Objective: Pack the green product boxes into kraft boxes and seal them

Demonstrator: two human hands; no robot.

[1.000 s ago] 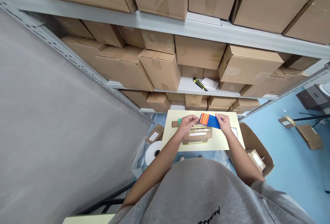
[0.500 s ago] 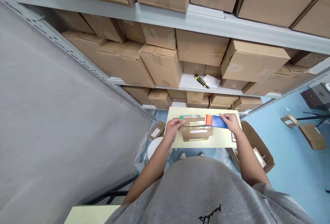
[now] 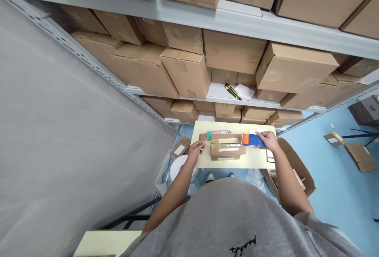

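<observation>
My left hand (image 3: 195,151) pinches the end of what looks like a clear tape strip (image 3: 207,144), which runs over a flat kraft cardboard mailer (image 3: 226,140). A second cardboard package (image 3: 227,152) lies just below that mailer. My right hand (image 3: 270,140) grips a blue and orange flat item (image 3: 256,140) at the mailer's right end. Partly hidden behind the mailer is a green and pink item (image 3: 214,134). Everything rests on a pale yellow board (image 3: 233,163).
Cardboard boxes fill the grey metal shelves ahead, with a yellow-black utility knife (image 3: 233,91) on one shelf. A white roll (image 3: 180,168) stands left of the board. An open cardboard box (image 3: 291,168) sits to the right, and a white card (image 3: 270,155) lies at the board's edge.
My hands have moved apart. The blue and orange item went right with my right hand, and my left hand drew left, with the strip now stretched across the mailer.
</observation>
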